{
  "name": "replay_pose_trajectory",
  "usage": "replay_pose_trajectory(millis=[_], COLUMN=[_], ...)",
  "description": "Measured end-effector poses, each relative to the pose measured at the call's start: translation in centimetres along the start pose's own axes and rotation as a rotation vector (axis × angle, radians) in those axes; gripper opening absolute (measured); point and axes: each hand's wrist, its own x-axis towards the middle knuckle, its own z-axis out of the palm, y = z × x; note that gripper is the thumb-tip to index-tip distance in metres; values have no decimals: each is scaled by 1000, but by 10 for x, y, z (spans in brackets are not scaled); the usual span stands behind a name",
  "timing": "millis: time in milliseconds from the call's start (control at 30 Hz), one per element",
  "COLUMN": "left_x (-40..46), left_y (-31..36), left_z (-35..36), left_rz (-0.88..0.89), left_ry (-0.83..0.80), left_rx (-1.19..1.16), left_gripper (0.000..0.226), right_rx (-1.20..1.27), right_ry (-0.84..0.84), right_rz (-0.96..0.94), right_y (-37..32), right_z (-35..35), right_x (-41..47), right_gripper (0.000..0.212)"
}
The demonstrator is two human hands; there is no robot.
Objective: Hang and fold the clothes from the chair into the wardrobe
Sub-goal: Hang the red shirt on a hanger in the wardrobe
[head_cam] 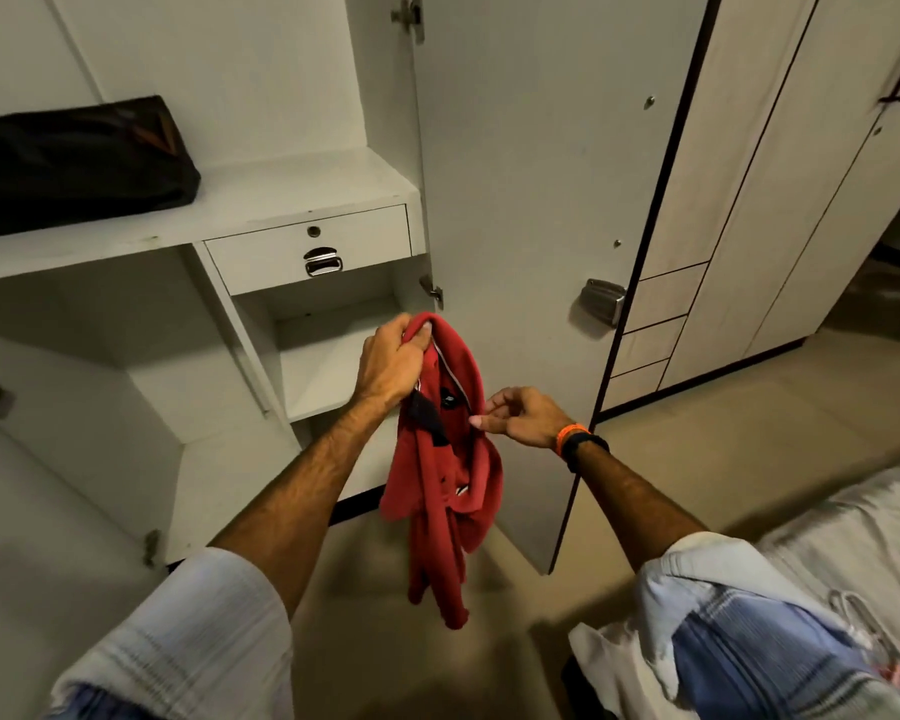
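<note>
A red polo shirt (445,480) with a dark collar hangs bunched in front of the open white wardrobe (302,184). My left hand (391,363) grips the shirt at its top, holding it up in the air. My right hand (523,415) is beside the shirt at collar height, its fingers loosely curled and its thumb tip touching the fabric edge; whether it pinches the cloth is unclear. The shirt's lower part dangles freely above the floor.
A black bag (74,158) lies on the wardrobe's upper shelf, above a drawer (310,249) with a metal handle. The wardrobe door (536,226) stands open to the right. A bed (853,532) with clothes and a hanger (863,621) is at lower right.
</note>
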Motion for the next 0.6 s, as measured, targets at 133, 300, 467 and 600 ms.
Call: replay_pose_trajectory(millis=[133, 300, 467, 600], left_x=[0, 0, -8, -16], left_y=[-12, -28, -44, -48], left_z=[-10, -32, -42, -38], left_rz=[-35, -112, -61, -125], left_ry=[-2, 5, -207, -272], left_rx=[-3, 219, 603, 564], left_gripper=[19, 24, 29, 10], right_rx=[-32, 134, 263, 223], right_ry=[47, 260, 380, 313], right_rz=[-43, 20, -158, -212], right_y=[-14, -18, -32, -46], right_z=[22, 18, 11, 2], right_x=[9, 14, 12, -3], right_gripper=[16, 17, 15, 37])
